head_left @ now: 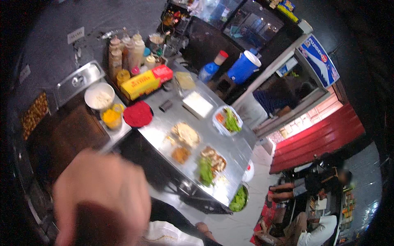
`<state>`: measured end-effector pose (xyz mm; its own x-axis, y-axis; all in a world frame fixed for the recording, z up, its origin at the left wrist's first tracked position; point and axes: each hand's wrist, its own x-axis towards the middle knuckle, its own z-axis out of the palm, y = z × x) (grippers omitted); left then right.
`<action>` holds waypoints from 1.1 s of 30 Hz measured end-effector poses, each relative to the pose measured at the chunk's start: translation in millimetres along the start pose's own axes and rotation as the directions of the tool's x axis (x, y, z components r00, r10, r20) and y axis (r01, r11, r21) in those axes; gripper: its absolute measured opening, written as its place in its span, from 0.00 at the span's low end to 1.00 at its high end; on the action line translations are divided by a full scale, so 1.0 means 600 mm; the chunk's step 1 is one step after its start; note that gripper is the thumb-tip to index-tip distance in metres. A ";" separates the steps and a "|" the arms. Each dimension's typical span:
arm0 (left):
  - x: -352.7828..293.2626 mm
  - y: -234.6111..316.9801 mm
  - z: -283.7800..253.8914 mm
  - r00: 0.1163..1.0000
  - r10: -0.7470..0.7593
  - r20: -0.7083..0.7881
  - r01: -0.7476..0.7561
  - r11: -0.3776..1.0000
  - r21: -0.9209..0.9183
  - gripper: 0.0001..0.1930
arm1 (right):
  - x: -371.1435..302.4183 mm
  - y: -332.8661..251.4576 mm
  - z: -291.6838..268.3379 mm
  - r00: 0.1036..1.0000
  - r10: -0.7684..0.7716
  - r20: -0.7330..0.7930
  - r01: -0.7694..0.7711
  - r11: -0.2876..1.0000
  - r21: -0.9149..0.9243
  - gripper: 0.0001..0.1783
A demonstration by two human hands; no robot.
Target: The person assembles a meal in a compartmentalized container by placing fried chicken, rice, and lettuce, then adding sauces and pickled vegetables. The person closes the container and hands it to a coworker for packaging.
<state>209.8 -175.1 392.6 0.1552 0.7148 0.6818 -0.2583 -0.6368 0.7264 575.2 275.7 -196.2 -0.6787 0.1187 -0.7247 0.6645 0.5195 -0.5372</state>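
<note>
My left hand (102, 188) looms large and blurred at the lower left, raised near the camera. Its fingers are smeared and partly hidden, so I cannot tell what it holds, if anything. My right hand is out of view. Beyond the hand, on a steel table, lies a pale flatbread (185, 134). Beside it is a small orange-brown heap (180, 155). Closer to the table's near edge are browned meat pieces (218, 163) with green lettuce (206, 170) against them. A dark flat griddle (65, 127) extends behind my hand.
A white bowl (92, 95), a yellow-filled tub (111, 118) and a red round item (138, 114) stand left of the table. Behind them are a yellow-red box (141, 84) and squeeze bottles (133, 55). A white-rimmed salad bowl (218, 128) stands right. Other people (312, 186) sit beyond.
</note>
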 end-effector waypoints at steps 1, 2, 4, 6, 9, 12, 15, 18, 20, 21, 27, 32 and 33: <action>-0.053 -0.014 -0.057 0.972 0.005 -0.236 0.001 1.000 0.022 0.29 | -0.013 -0.025 0.017 0.995 0.094 -0.020 -0.092 0.994 0.062 0.13; -0.097 -0.025 -0.095 0.870 -0.025 -0.493 0.082 0.992 0.094 0.30 | -0.003 -0.066 0.027 0.976 0.218 -0.011 -0.214 0.965 0.153 0.15; -0.184 -0.058 -0.174 0.460 -0.129 -0.878 0.519 0.842 0.149 0.22 | 0.034 -0.153 0.052 0.919 0.393 0.025 -0.374 0.850 0.370 0.18; -0.343 -0.164 -0.277 0.225 0.026 -0.974 0.952 0.206 0.226 0.19 | 0.074 -0.173 0.087 0.921 0.389 0.027 -0.357 0.812 0.462 0.18; -0.443 -0.291 -0.360 0.375 -0.101 -0.922 0.824 -0.418 0.381 0.18 | 0.080 -0.120 0.166 0.947 0.299 -0.118 -0.193 0.822 0.535 0.22; -0.488 -0.342 -0.408 0.264 -0.053 -0.963 0.906 -0.328 0.267 0.19 | 0.020 -0.247 0.217 0.886 -0.193 -0.421 0.137 0.978 -0.160 0.17; -0.511 -0.356 -0.462 0.018 -0.137 -0.990 0.940 -0.335 0.063 0.26 | -0.045 -0.435 0.219 0.902 0.321 -0.289 -0.175 0.883 0.436 0.16; -0.478 -0.376 -0.501 -0.168 -0.139 -0.976 0.946 -0.302 -0.120 0.38 | -0.042 -0.460 0.206 0.872 0.371 -0.321 -0.203 0.868 0.453 0.16; -0.443 -0.385 -0.521 -0.136 -0.116 -0.984 0.938 -0.334 -0.090 0.41 | -0.037 -0.471 0.209 0.854 0.396 -0.336 -0.209 0.854 0.476 0.16; -0.429 -0.391 -0.532 -0.120 -0.103 -0.987 0.935 -0.346 -0.078 0.42 | -0.037 -0.476 0.215 0.847 0.409 -0.340 -0.212 0.846 0.489 0.15; -0.415 -0.435 -0.634 0.284 -0.092 -0.954 0.896 -0.329 0.299 0.43 | -0.041 -0.499 0.242 0.819 0.446 -0.360 -0.205 0.815 0.542 0.15; -0.395 -0.443 -0.668 0.292 -0.248 -0.924 0.899 -0.260 0.353 0.42 | -0.069 -0.496 0.278 0.789 0.500 -0.357 -0.222 0.774 0.592 0.14; -0.399 -0.446 -0.658 0.309 -0.268 -0.912 0.887 -0.265 0.378 0.41 | -0.078 -0.492 0.286 0.781 0.513 -0.357 -0.229 0.767 0.600 0.14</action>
<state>-134.4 -61.7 1.0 -0.7527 0.6554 -0.0623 0.5668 0.6932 0.4451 464.5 -28.4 -77.4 -0.3009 0.6612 -0.6872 0.8526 -0.1364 -0.5045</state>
